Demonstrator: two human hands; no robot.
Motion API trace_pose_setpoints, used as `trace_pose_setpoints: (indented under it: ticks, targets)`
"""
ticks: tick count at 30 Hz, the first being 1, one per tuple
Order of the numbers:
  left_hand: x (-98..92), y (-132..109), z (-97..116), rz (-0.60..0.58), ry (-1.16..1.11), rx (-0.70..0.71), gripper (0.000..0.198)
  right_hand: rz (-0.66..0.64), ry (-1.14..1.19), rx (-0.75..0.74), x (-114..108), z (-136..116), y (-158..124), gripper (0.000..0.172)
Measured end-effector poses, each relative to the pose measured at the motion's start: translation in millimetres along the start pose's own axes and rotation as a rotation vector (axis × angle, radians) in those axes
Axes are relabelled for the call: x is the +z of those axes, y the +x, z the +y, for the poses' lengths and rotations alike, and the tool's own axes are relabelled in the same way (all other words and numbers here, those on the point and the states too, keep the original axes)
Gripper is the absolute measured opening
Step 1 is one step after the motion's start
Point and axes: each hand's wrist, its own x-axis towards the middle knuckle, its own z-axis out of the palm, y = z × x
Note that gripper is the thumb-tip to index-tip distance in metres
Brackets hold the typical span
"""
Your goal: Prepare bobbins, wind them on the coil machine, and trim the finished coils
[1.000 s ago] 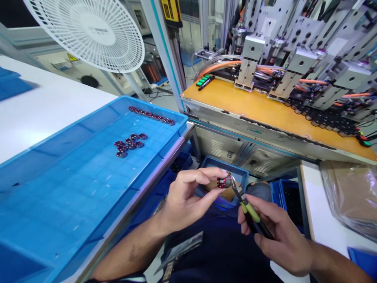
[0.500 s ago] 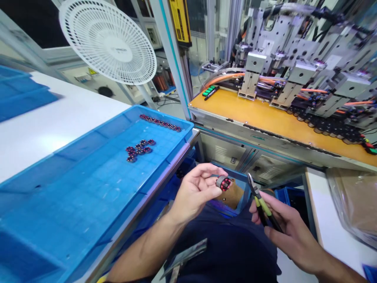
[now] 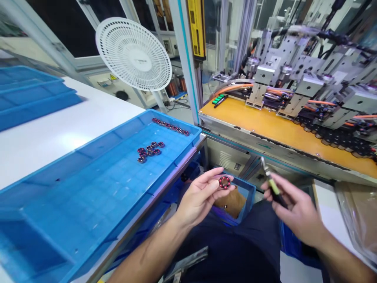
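Note:
My left hand (image 3: 203, 192) holds a small round motor stator (image 3: 224, 182) between thumb and fingers, its ring of red-tipped windings facing me. In my right hand (image 3: 297, 204) is a pair of diagonal cutters (image 3: 273, 185) with green and black handles, their jaws pointing up and away from the stator. A gap lies between the cutters and the stator. More stators (image 3: 149, 151) sit in a loose cluster in the large blue tray (image 3: 97, 220) on my left, and a row of them (image 3: 171, 126) lines its far end.
Below my hands stands a blue bin (image 3: 249, 196) with brown cardboard inside. A white fan (image 3: 134, 55) stands behind the tray. At the right is a machine with an orange-yellow bench (image 3: 238, 114). Stacked blue trays (image 3: 38, 98) lie on the white table.
My left hand has turned the stator so its round face shows. My right hand has shifted slightly right with the cutters, which now appear edge-on. The view has swung a little left.

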Motion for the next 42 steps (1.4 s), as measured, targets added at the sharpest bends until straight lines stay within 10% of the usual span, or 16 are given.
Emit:
trace_pose_setpoints:
  ticks: [6,14,19,25,35,42]
  targets:
    - [-25.3,-15,23,0.199,0.107,-0.012,0.031,0.237,-0.798,-0.293,-63,4,141,0.059]
    - [-118.4,20,99,0.516,0.870,0.119,0.049,0.098,-0.856,-0.361,-55,36,241,0.046]
    - [-188.2,115,121,0.558,1.179,0.172,0.033,0.080,-0.829,-0.457,-50,45,251,0.041]
    - [-228.5,195,98,0.482,1.479,0.177,0.026,0.068,-0.809,-0.499,-48,43,261,0.035]
    - [-242.2,210,85,0.591,1.546,0.255,0.038,0.243,-0.825,-0.546,-36,27,258,0.040]
    - [-225.2,203,91,0.564,1.555,0.241,0.035,0.261,-0.915,-0.619,-63,-2,134,0.053]
